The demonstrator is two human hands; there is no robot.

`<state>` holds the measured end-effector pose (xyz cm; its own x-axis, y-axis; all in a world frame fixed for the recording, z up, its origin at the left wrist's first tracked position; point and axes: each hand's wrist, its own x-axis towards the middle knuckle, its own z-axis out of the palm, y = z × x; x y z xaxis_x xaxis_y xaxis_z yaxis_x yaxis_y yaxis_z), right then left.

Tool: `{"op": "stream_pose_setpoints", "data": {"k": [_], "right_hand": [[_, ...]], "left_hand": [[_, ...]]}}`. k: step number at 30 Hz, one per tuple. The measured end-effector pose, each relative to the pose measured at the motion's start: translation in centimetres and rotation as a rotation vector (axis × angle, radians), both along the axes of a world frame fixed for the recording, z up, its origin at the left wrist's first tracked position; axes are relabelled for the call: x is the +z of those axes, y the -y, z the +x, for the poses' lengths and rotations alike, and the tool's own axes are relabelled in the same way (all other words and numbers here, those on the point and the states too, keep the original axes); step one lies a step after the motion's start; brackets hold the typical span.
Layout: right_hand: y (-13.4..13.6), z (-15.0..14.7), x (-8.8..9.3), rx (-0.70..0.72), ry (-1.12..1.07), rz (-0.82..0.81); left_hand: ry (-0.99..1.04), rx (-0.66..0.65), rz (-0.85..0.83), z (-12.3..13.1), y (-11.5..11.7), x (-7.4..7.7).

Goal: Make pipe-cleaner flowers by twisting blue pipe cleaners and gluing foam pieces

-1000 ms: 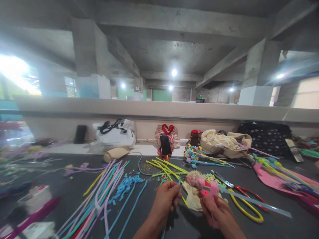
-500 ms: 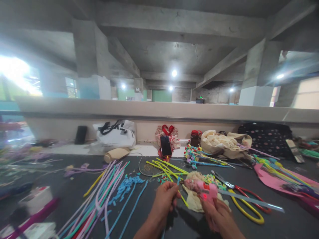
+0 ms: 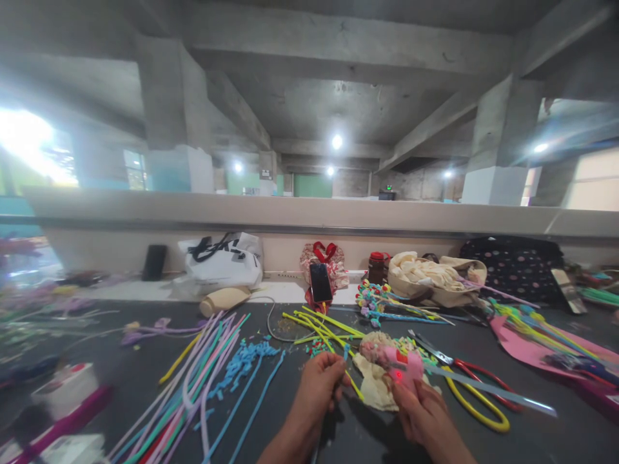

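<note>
The left hand (image 3: 316, 385) pinches a small blue piece (image 3: 346, 350) in its grip; the right hand (image 3: 425, 409) wraps its grip around a pink glue gun (image 3: 409, 363), near cream cloth (image 3: 373, 388) on the dark tabletop (image 3: 275, 394)

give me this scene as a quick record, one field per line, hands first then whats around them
left hand: pinching a small blue piece
right hand: gripping a pink glue gun, red light lit
glue gun rear: long translucent stick protruding
beside right hand: scissors with red and yellow handles
beyond left hand: yellow stems
left of left hand: blue cut pieces, then multicoloured strips
back of table: white bag, phone
</note>
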<state>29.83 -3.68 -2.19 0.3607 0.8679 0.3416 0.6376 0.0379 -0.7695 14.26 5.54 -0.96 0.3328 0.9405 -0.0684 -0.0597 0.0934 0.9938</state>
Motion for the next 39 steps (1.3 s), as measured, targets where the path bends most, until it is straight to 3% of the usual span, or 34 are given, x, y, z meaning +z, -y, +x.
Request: {"op": "stream_pose_setpoints", "data": {"k": [30, 39], "right_hand": [[0.10, -0.21, 0.66, 0.003, 0.007, -0.050], [-0.05, -0.05, 0.14, -0.024, 0.025, -0.039]], "left_hand": [[-0.013, -0.021, 0.002, -0.02, 0.15, 0.13], [0.027, 0.013, -0.033, -0.04, 0.20, 0.19]]}}
